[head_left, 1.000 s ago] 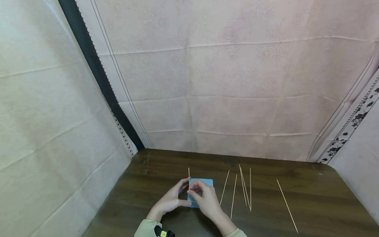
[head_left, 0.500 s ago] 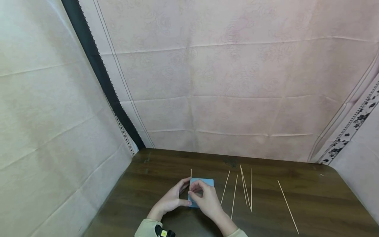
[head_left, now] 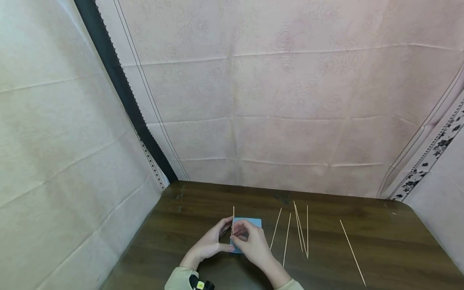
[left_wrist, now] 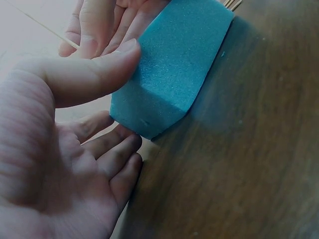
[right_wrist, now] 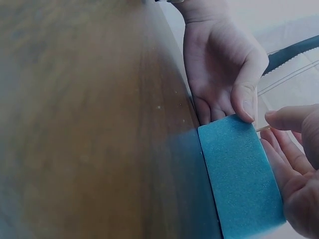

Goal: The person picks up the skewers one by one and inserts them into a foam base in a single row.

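Observation:
A blue foam block (head_left: 255,222) stands on the dark wooden table, partly covered by both hands in the head view. My left hand (head_left: 209,243) holds the block by its left end, the thumb (left_wrist: 107,69) on one face and the fingertips at the other side. Between thumb and fingers, my right hand (head_left: 254,245) pinches a thin wooden stick (head_left: 233,212), which points up beside the block. In the right wrist view a short length of the stick (right_wrist: 263,129) shows close to the block's edge; whether its tip enters the foam cannot be seen.
Several thin wooden sticks (head_left: 307,229) lie spread on the table (head_left: 326,257) right of the block, with one stick (head_left: 353,252) farther right. Pale cloth (head_left: 290,121) hangs behind the table and at both sides.
The stick in my right hand has shifted very slightly to the right with the view since a second ago. Both hands keep nearly the same place at the block.

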Motion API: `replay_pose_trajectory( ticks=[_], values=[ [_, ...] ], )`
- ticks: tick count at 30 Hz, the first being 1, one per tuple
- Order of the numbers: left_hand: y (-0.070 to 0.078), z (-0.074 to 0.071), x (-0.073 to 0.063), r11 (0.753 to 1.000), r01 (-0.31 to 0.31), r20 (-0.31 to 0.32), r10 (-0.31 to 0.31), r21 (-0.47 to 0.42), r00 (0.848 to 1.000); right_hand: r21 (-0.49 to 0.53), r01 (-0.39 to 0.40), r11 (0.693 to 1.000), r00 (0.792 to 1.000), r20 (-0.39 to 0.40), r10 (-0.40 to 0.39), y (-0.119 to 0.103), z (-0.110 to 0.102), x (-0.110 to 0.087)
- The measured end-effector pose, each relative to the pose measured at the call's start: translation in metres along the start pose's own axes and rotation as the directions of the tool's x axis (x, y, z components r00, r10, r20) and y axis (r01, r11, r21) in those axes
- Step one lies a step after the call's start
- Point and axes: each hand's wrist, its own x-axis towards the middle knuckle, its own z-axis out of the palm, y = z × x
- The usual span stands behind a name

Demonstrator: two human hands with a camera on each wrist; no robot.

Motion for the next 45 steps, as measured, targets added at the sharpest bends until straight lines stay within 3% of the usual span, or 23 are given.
replay_pose_trajectory(
  ticks=[29, 35, 45],
  values=[
    [0.003, -0.002, 0.0, 1.0, 0.011, -0.001, -0.011, 0.012, 1.0, 0.046, -0.027, 0.999, 0.996, 0.085, 0.023, -0.002, -0.008, 0.002],
    [0.002, 0.0, -0.001, 1.0, 0.022, 0.002, -0.022, 0.01, 1.0, 0.027, -0.046, 0.999, 0.992, 0.116, 0.043, -0.009, -0.025, -0.002],
    [0.003, 0.003, -0.001, 0.997, 0.066, -0.036, -0.065, 0.03, 0.997, -0.012, -0.114, 0.993, 0.993, 0.026, 0.114, -0.007, -0.066, -0.01]
  ],
)
